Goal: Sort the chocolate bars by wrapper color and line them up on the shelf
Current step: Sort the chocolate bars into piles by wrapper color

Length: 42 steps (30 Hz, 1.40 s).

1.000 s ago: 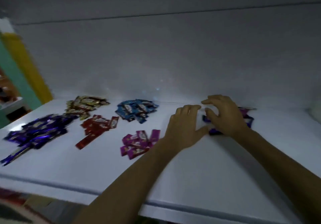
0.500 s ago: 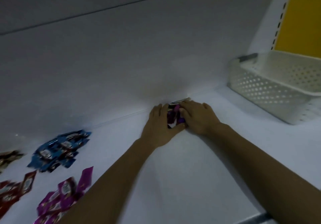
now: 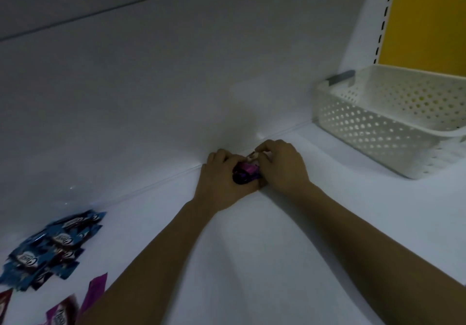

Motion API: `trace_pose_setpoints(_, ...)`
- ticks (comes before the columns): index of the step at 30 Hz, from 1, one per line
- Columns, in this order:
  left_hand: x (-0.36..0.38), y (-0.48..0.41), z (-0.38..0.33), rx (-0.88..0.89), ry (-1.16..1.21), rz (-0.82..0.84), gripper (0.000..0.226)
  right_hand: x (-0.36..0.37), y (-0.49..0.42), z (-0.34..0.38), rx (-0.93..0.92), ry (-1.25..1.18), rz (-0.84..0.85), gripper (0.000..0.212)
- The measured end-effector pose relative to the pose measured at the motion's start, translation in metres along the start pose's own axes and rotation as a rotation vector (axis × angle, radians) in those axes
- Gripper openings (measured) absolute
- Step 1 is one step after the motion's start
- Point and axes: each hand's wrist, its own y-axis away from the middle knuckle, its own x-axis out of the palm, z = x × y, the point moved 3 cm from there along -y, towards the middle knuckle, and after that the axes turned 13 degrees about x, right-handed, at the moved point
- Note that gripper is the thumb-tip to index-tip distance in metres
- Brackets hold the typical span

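A small bunch of purple-wrapped chocolate bars lies against the back wall of the white shelf. My left hand cups it from the left, and my right hand curls over it from the right, fingers on the top wrapper. A heap of blue-wrapped bars sits at the left of the shelf. A few magenta bars and the tip of a red one show at the bottom left.
A white perforated plastic basket stands on the shelf at the right, against a slotted upright and a yellow panel. The shelf's white back wall rises straight behind my hands.
My view has swung right, so the gold, dark purple and red heaps have left the frame. Both hands have closed in round the purple bars and pushed them back to the wall.
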Motion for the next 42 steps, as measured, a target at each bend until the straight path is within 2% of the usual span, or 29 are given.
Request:
trace_pose_setpoints(5,-0.001,0.001,-0.002,0.011,0.065,0.02,0.067,-0.001,0.003,0.003,-0.023,0.045,0.001,0.029)
trace_pose_setpoints(8,-0.009,0.001,-0.006,0.047,-0.111,-0.031,0.038,0.001,0.003,0.003,-0.034,0.05,0.036,0.029)
trace_pose_setpoints(10,-0.01,0.001,-0.007,0.093,-0.218,-0.074,0.03,0.003,0.004,0.004,-0.046,0.031,0.029,0.027)
trace_pose_setpoints(12,-0.011,0.0,-0.007,0.101,-0.226,-0.135,0.028,0.003,0.004,0.003,-0.047,0.019,0.007,0.024)
trace_pose_setpoints(19,-0.027,0.014,0.003,-0.243,0.132,-0.412,0.035,0.004,0.012,0.008,-0.126,0.139,0.028,0.029)
trace_pose_setpoints(22,-0.03,0.023,0.011,-0.395,0.36,-0.501,0.022,0.006,0.016,0.01,-0.187,0.173,0.061,0.026)
trace_pose_setpoints(24,-0.035,0.03,0.013,-0.47,0.53,-0.556,0.014,0.005,0.022,0.015,-0.156,0.035,0.147,0.026)
trace_pose_setpoints(28,-0.057,0.047,0.005,-0.448,0.708,-0.615,0.016,0.012,0.041,0.045,0.017,-0.503,0.474,0.038)
trace_pose_setpoints(30,-0.071,0.061,0.0,-0.46,0.784,-0.656,0.011,0.017,0.049,0.066,0.079,-0.66,0.575,0.037)
trace_pose_setpoints(33,-0.095,0.087,-0.004,-0.496,0.803,-0.689,0.012,0.026,0.058,0.097,0.098,-0.695,0.636,0.028)
trace_pose_setpoints(36,-0.129,0.126,0.002,-0.556,0.778,-0.724,0.018,0.046,0.078,0.135,0.027,-0.647,0.7,0.019)
trace_pose_setpoints(39,-0.16,0.169,0.012,-0.587,0.74,-0.735,0.016,0.074,0.103,0.173,-0.024,-0.607,0.765,0.017)
trace_pose_setpoints(42,-0.183,0.216,0.024,-0.646,0.669,-0.783,0.025,0.103,0.13,0.211,-0.12,-0.516,0.849,0.018)
